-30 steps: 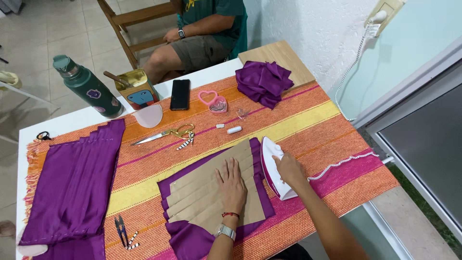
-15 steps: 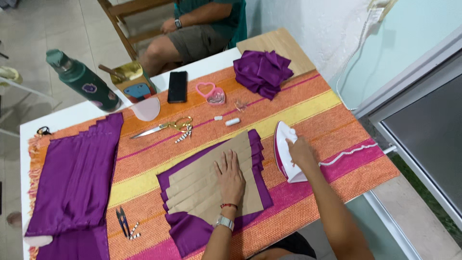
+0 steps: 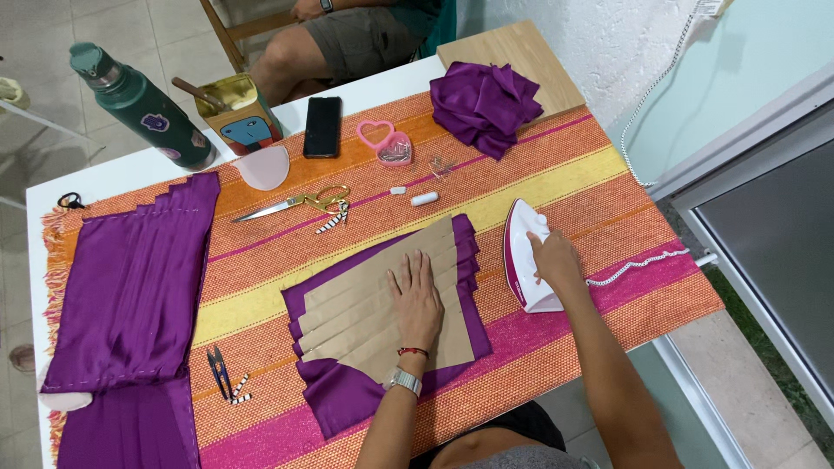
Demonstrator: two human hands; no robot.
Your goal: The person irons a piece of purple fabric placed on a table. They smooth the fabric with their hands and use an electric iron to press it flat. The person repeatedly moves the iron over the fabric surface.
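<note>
Pleated purple fabric (image 3: pixel 347 399) lies at the near middle of the striped table (image 3: pixel 608 174) cloth, under brown paper strips (image 3: pixel 365 304) fanned over its folds. I see my left hand (image 3: pixel 415 300) spread flat and wide on those strips, apparently to pin paper and pleats in place. Just right of the fabric, my right hand (image 3: pixel 556 260) is closed around the handle of the white-and-magenta iron (image 3: pixel 521 265), tipped on its side off the cloth. Beyond the iron there is bare cloth to the table's right edge, where the coiled cord (image 3: pixel 638 265) trails; scissors (image 3: pixel 295 204) lie well behind the fabric.
</note>
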